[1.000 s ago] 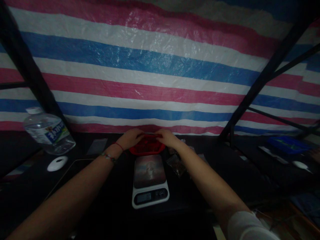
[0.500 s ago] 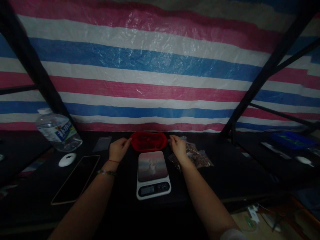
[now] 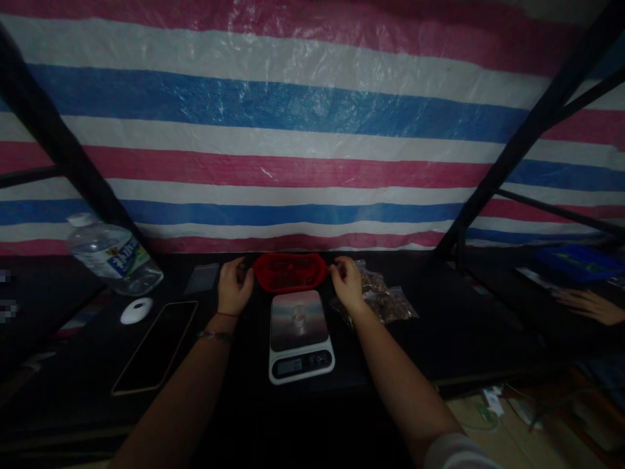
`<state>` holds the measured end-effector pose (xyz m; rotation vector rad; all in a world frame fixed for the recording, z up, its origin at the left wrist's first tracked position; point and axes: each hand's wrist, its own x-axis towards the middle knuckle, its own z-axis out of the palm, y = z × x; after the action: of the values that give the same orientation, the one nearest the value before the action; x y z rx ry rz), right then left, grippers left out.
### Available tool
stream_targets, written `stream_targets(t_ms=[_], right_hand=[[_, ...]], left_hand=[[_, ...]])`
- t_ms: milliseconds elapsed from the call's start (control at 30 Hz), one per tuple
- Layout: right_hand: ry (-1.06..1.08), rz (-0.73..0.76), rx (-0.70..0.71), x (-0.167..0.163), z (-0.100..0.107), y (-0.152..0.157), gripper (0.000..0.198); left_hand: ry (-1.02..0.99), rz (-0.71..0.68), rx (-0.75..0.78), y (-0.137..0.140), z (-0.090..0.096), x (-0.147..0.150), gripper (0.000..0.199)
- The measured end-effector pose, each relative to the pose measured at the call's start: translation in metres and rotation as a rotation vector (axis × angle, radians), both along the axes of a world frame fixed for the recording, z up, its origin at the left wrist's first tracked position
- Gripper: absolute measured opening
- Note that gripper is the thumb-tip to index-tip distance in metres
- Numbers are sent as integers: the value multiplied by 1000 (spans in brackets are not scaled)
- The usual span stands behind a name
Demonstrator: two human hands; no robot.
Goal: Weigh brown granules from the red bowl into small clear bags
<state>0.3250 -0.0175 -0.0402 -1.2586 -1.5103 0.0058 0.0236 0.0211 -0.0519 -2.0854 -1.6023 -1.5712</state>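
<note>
A shallow red plastic tray (image 3: 291, 287) sits at the back of the black table, with dark contents I cannot make out. My left hand (image 3: 235, 288) is just left of it, fingers bent and spread from the thumb, holding nothing. At the other end, my right hand (image 3: 348, 284) has its thumb and bent fingers slightly apart, fingertips close to the tray's rim. Between my forearms stands a white kitchen scale (image 3: 301, 363) with a shiny top and a small display. Clear plastic bags (image 3: 388, 305) of brown bits lie beside my right hand.
On the left are a phone (image 3: 155, 348), a white mouse (image 3: 137, 311), a large clear bottle (image 3: 114, 254) and a flat clear bag (image 3: 202, 278). Another person's hand (image 3: 593, 305) is by a blue tray (image 3: 579, 264) at far right. Dark metal posts and a striped sheet (image 3: 293, 172) bound the back.
My left hand has loosened from a pinch at the tray's left end and drawn slightly away. My right fingers have also loosened. Another person's hand has come in at far right.
</note>
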Motion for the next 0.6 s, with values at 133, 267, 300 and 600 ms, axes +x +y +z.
stream_targets(t_ms=[133,267,300,600], right_hand=[[-22,-16,-171,2,0,-2,38],[-126,38,-97,3,4,-3,40],[-139,38,-54,2,6,-4,38],[-194,28,51,-6,6,-7,21]], left_hand=[[35,83,-123,-2,0,-3,28],[176,40,-124,-3,4,-4,39],[194,43,-106,-4,5,-3,37],[199,22,-63,-8,6,3,74]])
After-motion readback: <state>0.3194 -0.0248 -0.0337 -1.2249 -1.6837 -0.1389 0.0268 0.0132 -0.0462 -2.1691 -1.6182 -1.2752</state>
